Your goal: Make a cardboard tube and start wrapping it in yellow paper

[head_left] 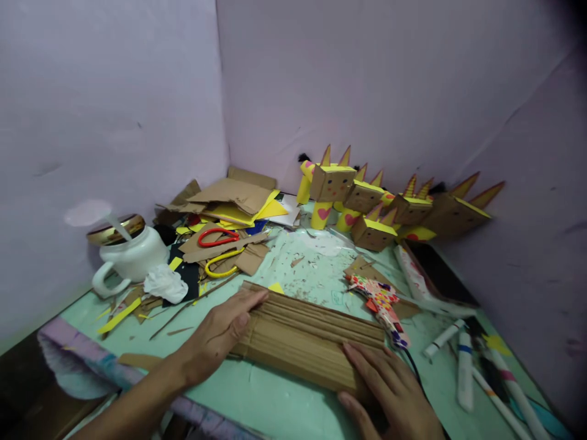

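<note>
A long strip of brown cardboard (312, 333), scored and creased lengthwise, lies across the front of the green table. Its far edge bends up slightly. My left hand (220, 333) grips its left end, with the thumb and fingers on top. At the right end, my right hand (389, 391) holds it, fingers over the top and thumb along the near edge. The underside of the strip is hidden. Just beyond my right hand lies a glue gun (380, 302) with a colourful pattern.
Left of the strip stand a white mug (132, 253) and crumpled tissue (166, 283). Red-handled scissors (217, 237) and yellow-handled scissors (224, 263) lie on cardboard scraps (233, 195). Horned cardboard figures (332, 183) line the back wall. Markers (465, 370) lie at right.
</note>
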`<state>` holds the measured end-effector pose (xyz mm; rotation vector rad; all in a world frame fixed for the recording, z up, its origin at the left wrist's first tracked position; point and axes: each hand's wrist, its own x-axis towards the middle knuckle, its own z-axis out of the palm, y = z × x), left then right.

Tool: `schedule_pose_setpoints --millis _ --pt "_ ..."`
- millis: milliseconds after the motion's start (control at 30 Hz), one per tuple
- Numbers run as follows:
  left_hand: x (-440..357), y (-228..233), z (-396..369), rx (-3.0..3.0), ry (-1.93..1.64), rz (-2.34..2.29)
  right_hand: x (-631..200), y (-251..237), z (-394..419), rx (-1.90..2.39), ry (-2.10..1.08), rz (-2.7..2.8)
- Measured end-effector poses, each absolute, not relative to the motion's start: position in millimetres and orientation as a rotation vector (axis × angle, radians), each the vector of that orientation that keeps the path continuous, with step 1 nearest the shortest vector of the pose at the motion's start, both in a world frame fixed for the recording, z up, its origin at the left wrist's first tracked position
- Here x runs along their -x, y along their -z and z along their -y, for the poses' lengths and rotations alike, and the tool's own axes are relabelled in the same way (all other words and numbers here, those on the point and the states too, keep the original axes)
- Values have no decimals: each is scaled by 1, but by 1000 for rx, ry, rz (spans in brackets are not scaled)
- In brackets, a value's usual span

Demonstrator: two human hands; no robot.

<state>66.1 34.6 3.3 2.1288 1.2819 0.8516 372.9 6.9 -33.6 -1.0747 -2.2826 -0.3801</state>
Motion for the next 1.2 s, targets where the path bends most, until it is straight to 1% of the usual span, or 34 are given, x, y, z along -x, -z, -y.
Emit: schedule_pose_setpoints --millis 200,400,467,600,733,800,1033,1133,1200 --pt "-56 -14 -39 -2212 -816 -1237 -371 30 -5 1064 385 2286" --pt "-68 -26 -22 -2640 -782 -1214 -371 25 -2 1115 321 2315" --pt "-82 -22 -15 -2762 -763 -1149 -370 24 0 1137 297 2312" --pt "-105 -8 -12 -2780 -891 -1139 -369 23 3 1184 279 2315" --pt "-109 1 -17 -2751 -927 -1138 -366 20 5 1234 240 2361" --pt "-109 4 -19 -2769 -942 -1129 -362 18 6 1246 269 2384" --pt "-113 10 -17 -2912 -777 -1270 -357 20 -5 1141 428 2399" --pt "-107 16 -21 -3024 -765 -1182 -359 24 -6 1086 454 2425" --pt "-101 22 -22 -3079 -784 -1108 -358 27 -2 1167 441 2386"
